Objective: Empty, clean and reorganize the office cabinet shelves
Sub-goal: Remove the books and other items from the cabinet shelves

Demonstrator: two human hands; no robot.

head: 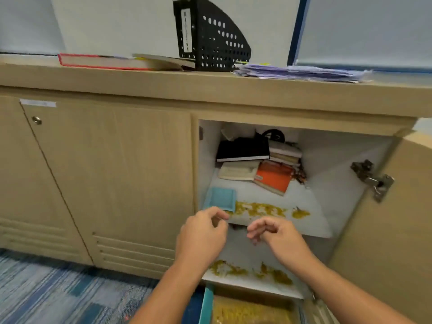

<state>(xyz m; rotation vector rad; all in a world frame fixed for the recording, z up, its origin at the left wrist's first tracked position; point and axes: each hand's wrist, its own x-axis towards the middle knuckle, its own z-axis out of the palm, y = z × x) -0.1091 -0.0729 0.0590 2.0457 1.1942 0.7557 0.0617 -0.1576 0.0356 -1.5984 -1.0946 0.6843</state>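
The cabinet's right compartment stands open. Its upper shelf (315, 220) holds a black notebook (243, 149), a cream book (238, 170), an orange book (274, 176), stacked papers and a blue cloth (221, 198) at the front left. Yellow crumbs (259, 209) litter the upper shelf's front, and more crumbs (275, 273) lie on the lower shelf. My left hand (203, 232) and my right hand (275, 235) hover side by side at the upper shelf's front edge, fingers loosely curled, holding nothing.
A teal tray (208, 305) filled with yellow bits sits on the floor below the cabinet. The open door (397, 218) swings out on the right. On the countertop (210, 87) are a black file holder (210, 36), books and a paper stack. Blue carpet lies at left.
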